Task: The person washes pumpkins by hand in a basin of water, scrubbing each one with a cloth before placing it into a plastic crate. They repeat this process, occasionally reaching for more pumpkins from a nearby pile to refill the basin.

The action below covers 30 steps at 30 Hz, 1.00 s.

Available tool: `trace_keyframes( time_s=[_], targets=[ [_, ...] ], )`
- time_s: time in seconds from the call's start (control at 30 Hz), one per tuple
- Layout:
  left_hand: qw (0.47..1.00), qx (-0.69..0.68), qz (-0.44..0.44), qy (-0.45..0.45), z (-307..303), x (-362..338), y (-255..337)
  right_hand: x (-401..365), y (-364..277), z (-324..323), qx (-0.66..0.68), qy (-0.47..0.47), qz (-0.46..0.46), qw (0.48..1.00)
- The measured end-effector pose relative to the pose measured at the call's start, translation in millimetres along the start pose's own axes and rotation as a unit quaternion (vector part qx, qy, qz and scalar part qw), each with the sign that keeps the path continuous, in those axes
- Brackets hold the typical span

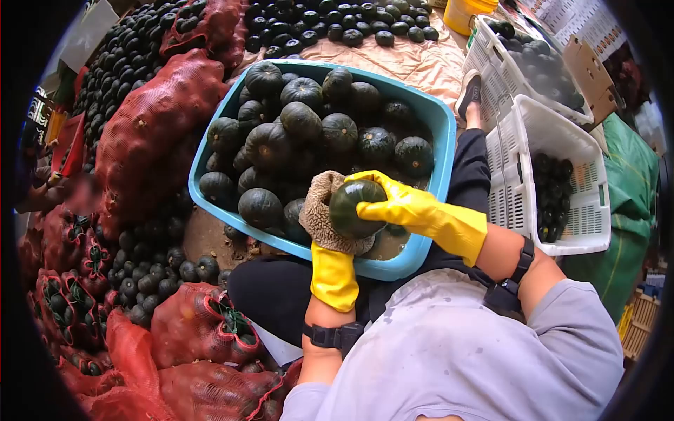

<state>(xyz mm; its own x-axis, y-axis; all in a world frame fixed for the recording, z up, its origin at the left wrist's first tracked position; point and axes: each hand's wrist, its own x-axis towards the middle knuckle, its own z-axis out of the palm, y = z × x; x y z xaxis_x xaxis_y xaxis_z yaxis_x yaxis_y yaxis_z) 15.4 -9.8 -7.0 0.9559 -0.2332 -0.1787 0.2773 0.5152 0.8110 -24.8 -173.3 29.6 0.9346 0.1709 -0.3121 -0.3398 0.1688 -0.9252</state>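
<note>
A dark green pumpkin (356, 210), wet and shiny, is held between my hands above the near edge of a blue tub (205, 184). My right hand (404, 201), in a yellow rubber glove, grips it from the right with the thumb across its front. On the other side, my left hand (333, 270) wears a matching glove and cups the pumpkin through a brown fuzzy cloth (321, 203). That cloth covers the left fingers. Many dark green pumpkins (269, 145) are heaped in the tub, with murky water showing at its near right.
Red mesh sacks (151, 133) of pumpkins crowd the left side, with loose ones (151, 281) between them. A white crate (523, 175) holding small dark pumpkins stands right, another filled crate (484, 63) behind it. More pumpkins (337, 28) lie on a sheet at the back.
</note>
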Motion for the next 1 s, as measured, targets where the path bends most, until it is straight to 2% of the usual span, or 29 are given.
trace_keyframes(
  time_s=[0.03,0.07,0.1,0.13,0.17,0.2,0.23,0.3,0.33,0.37,0.4,0.43,0.47,0.5,0.53,0.57,0.6,0.63,0.7,0.73,0.8,0.83,0.9,0.93,0.97,1.0],
  targets=[
    [0.953,0.231,0.196,-0.025,-13,4,-25,1,1,6,0.141,-0.017,0.056,0.988],
    [0.954,0.244,0.172,-0.019,-22,12,-43,7,17,21,0.191,0.082,0.064,0.976],
    [0.977,0.178,0.117,0.03,-11,5,-36,4,24,35,0.207,0.148,0.005,0.967],
    [0.989,0.103,0.07,0.085,0,-1,-29,16,49,25,0.039,0.159,-0.094,0.982],
    [0.932,0.336,0.133,0.035,2,-7,-18,26,73,10,-0.127,0.167,-0.185,0.96],
    [0.815,0.537,0.218,0.019,4,-13,-7,14,22,-3,-0.305,0.062,-0.162,0.937],
    [0.729,0.601,0.328,0.002,-2,-18,3,10,14,1,-0.282,0.048,-0.221,0.932],
    [0.79,0.495,0.358,-0.051,-9,-13,8,-9,-10,7,-0.415,0.039,-0.152,0.896],
    [0.88,0.429,0.198,-0.044,-4,-22,16,-7,-10,5,-0.379,0.038,-0.12,0.917],
    [0.922,0.35,0.159,-0.047,-8,-14,4,-2,-23,2,-0.315,-0.003,-0.035,0.948],
    [0.955,0.266,0.12,-0.043,-13,-7,-9,-2,-15,3,-0.1,0.013,0.018,0.995],
    [0.852,0.457,0.252,-0.046,-19,-3,-25,-1,-2,7,0.121,0.022,0.073,0.99],
    [0.824,0.496,0.275,0.004,-22,-4,-36,1,7,14,0.277,0.052,0.116,0.953],
    [0.792,0.533,0.292,0.056,-18,-6,-40,1,4,24,0.259,0.132,0.125,0.949],
    [0.767,0.57,0.287,0.069,-18,-10,-40,16,30,14,0.126,0.127,0.008,0.984],
    [0.741,0.607,0.278,0.079,-11,-17,-32,28,57,2,-0.008,0.121,-0.106,0.987],
    [0.795,0.558,0.233,0.044,4,-22,-6,16,26,2,-0.271,0.144,-0.127,0.943],
    [0.778,0.586,0.226,0.023,8,-18,4,16,22,-6,-0.348,0.113,-0.182,0.912],
    [0.789,0.509,0.341,-0.034,-7,-12,8,0,-14,3,-0.467,0.042,-0.137,0.872],
    [0.816,0.483,0.316,-0.031,-12,-11,-1,-3,-21,5,-0.373,0.034,-0.079,0.924],
    [0.863,0.425,0.273,-0.018,-24,-2,-25,-3,-32,7,-0.175,0.013,0.034,0.984],
    [0.867,0.425,0.259,0.007,-25,1,-36,-4,-15,19,0.141,0.011,0.058,0.988],
    [0.862,0.447,0.228,0.068,-1,-9,-19,6,9,34,0.17,0.126,0.035,0.977],
    [0.858,0.46,0.211,0.086,6,-16,-12,28,60,17,0.046,0.128,-0.123,0.983],
    [0.822,0.535,0.194,0.034,9,-22,5,26,55,6,-0.195,0.173,-0.156,0.953],
    [0.797,0.534,0.281,0.038,-8,-15,-10,14,25,4,-0.274,0.125,-0.113,0.947]
  ],
)
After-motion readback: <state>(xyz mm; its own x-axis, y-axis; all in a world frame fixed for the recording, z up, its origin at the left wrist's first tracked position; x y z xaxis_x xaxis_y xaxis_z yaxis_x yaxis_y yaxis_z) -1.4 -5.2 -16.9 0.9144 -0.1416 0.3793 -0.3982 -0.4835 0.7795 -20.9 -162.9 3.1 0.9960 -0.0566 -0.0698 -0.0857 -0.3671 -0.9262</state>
